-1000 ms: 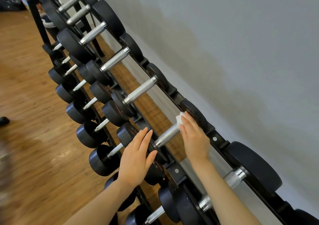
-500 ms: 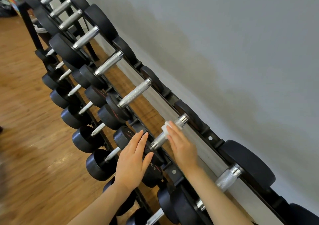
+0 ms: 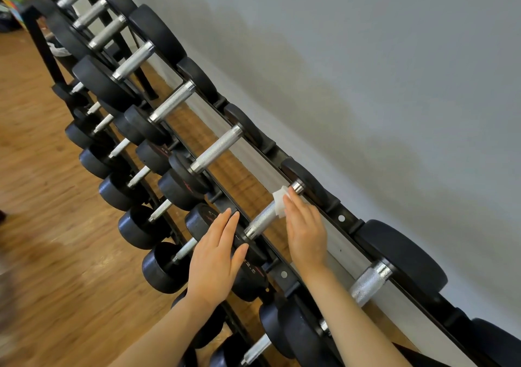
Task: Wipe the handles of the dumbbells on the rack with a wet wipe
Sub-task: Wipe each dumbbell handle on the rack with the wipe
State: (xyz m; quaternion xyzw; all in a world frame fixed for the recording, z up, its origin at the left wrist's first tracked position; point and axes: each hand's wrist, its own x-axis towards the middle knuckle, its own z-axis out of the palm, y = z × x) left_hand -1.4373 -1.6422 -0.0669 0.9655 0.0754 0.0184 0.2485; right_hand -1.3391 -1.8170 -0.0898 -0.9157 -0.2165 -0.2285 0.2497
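A long black rack (image 3: 341,218) holds several black dumbbells with knurled steel handles, running diagonally along the wall. My right hand (image 3: 306,230) lies with straight fingers over one handle (image 3: 260,220) on the top tier. It presses a white wet wipe (image 3: 278,201) against the bar just below its far collar. My left hand (image 3: 215,256) rests flat and open on the near black head (image 3: 198,220) of the same dumbbell. My right thumb is hidden.
A grey wall (image 3: 394,84) runs close behind the rack. More steel handles (image 3: 215,149) line the top tier further up. Smaller dumbbells (image 3: 138,228) fill the lower tiers on the left. Wooden floor (image 3: 42,225) spreads to the left.
My right hand has slid the wipe from the handle's far end a little down the bar. My left hand has stayed on the dumbbell's head. The view has shifted slightly.
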